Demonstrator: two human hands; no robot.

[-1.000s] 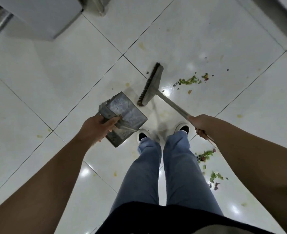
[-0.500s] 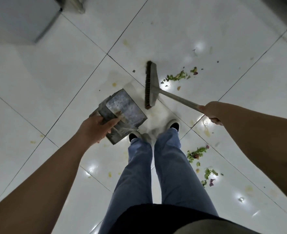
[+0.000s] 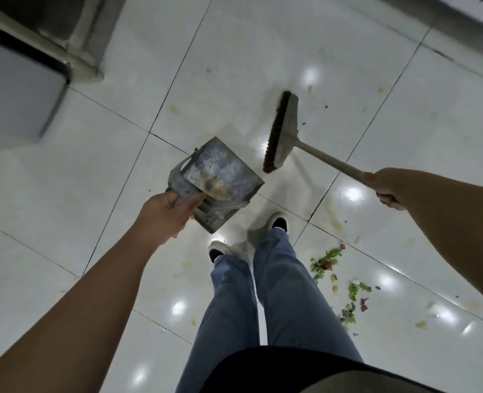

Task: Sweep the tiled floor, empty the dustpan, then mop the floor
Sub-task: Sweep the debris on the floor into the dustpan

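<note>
My left hand (image 3: 163, 215) grips the handle of a grey metal dustpan (image 3: 220, 177), held above the white tiled floor (image 3: 92, 171) in front of my feet. My right hand (image 3: 385, 185) grips the pale handle of a broom; its head (image 3: 281, 131) with dark bristles hangs just right of the dustpan. Green and purple vegetable scraps (image 3: 327, 259) lie on the tiles to the right of my legs, with a second scatter (image 3: 354, 302) nearer me. Yellowish stains dot the floor.
A grey metal cabinet (image 3: 16, 95) with a tubular leg (image 3: 87, 69) stands at the upper left. A grey wall base (image 3: 461, 21) runs across the upper right. My jeans and white shoes (image 3: 274, 222) fill the lower middle.
I have stepped forward and the view has shifted: the far scrap pile is out of sight, and the cabinet has come closer. The broom head has swung rightwards away from the dustpan.
</note>
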